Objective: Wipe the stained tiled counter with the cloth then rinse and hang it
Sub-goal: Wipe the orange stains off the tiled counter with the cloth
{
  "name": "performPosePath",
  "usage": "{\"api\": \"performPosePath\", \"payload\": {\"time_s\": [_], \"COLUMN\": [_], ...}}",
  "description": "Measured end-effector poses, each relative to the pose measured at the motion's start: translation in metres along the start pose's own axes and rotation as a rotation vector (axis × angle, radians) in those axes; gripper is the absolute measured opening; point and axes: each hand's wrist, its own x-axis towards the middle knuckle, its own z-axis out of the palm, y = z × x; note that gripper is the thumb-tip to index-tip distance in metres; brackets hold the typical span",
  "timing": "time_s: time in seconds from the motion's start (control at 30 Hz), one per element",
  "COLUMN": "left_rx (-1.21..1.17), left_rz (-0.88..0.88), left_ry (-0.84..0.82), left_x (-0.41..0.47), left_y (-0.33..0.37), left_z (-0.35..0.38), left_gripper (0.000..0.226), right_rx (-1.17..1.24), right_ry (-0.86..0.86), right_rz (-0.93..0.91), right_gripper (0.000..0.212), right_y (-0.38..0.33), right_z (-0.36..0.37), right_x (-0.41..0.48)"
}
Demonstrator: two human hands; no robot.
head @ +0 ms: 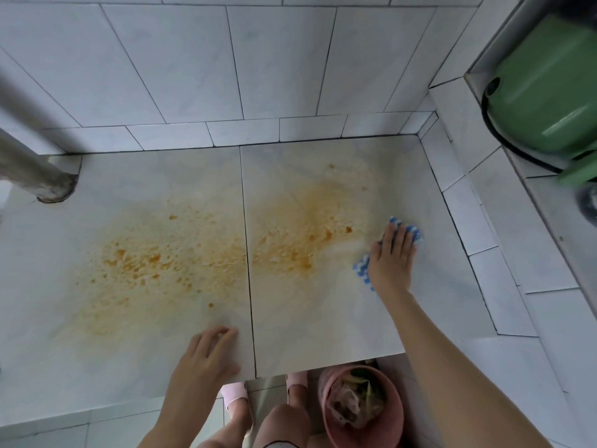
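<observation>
Presses blue-white cloth [361,269] flat on tiled bench [323,318] with right hand [392,257], fingers straight, just right of orange stain [181,253]. Rests left hand [206,354] at front edge, fingers loosely curled, holding nothing.

Pink waste bin [392,425], green tank [546,88], metal pole [29,166]

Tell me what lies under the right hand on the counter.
A blue-and-white cloth lies under the right hand, pressed flat to the tiled counter. Only its edges show, past the fingertips and beside the thumb; its middle and the tile beneath are covered.
</observation>
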Motion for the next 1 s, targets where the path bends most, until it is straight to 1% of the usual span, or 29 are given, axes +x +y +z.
{"api": "performPosePath", "payload": {"time_s": [0.1, 0.17, 0.27, 0.33, 0.43, 0.5, 0.63, 0.7, 0.77, 0.8, 0.9, 1.0], "left_rx": [0.006, 0.005, 0.000, -0.007, -0.004, -0.004, 0.004, 0.017, 0.020, 0.021, 0.025, 0.029], "left_rz": [0.004, -0.006, -0.007, -0.016, -0.013, -0.010, -0.003, -0.005, -0.004, 0.000, 0.016, 0.031], "left_ry": [-0.005, -0.007, -0.001, -0.005, 0.000, 0.005, 0.004, 0.006, 0.009, 0.011, 0.016, 0.020], "left_x": [0.000, 0.000, -0.001, -0.001, -0.002, -0.002, -0.001, -0.001, -0.002, -0.002, -0.001, -0.001], "left_y": [-0.001, -0.001, -0.001, 0.000, 0.001, 0.000, 0.001, 0.001, 0.000, 0.000, -0.002, -0.002], "left_z": [0.001, 0.002, 0.001, 0.001, 0.001, 0.001, 0.000, 0.001, 0.002, 0.002, 0.004, 0.004], "left_gripper": [0.070, 0.068, 0.068, 0.066, 0.066, 0.066, 0.068, 0.068, 0.069, 0.070, 0.072, 0.072], "right_rx": [0.015, 0.048, 0.067, 0.025, -0.062, -0.101, -0.079, -0.027, -0.010, -0.025, -0.024, -0.046], "right_ry": [-0.019, -0.073, -0.144, -0.198, -0.229, -0.220, -0.120, -0.113, -0.124, -0.120, -0.103, -0.127], "right_rz": [-0.096, -0.159, -0.288, -0.354, -0.407, -0.390, -0.235, -0.150, -0.136, -0.184, -0.411, -0.575], "right_gripper": [0.059, 0.063, 0.072, 0.081, 0.094, 0.096, 0.093, 0.088, 0.086, 0.088, 0.102, 0.088], "right_y": [-0.026, -0.032, -0.017, -0.002, 0.013, 0.020, 0.029, 0.021, 0.002, -0.012, -0.064, -0.111], "right_z": [0.006, 0.005, -0.003, -0.008, -0.012, -0.013, -0.015, -0.018, -0.016, -0.014, -0.001, 0.018], "right_x": [-0.005, -0.010, -0.011, -0.010, -0.009, -0.007, 0.002, 0.011, 0.016, 0.015, -0.003, -0.034]}}
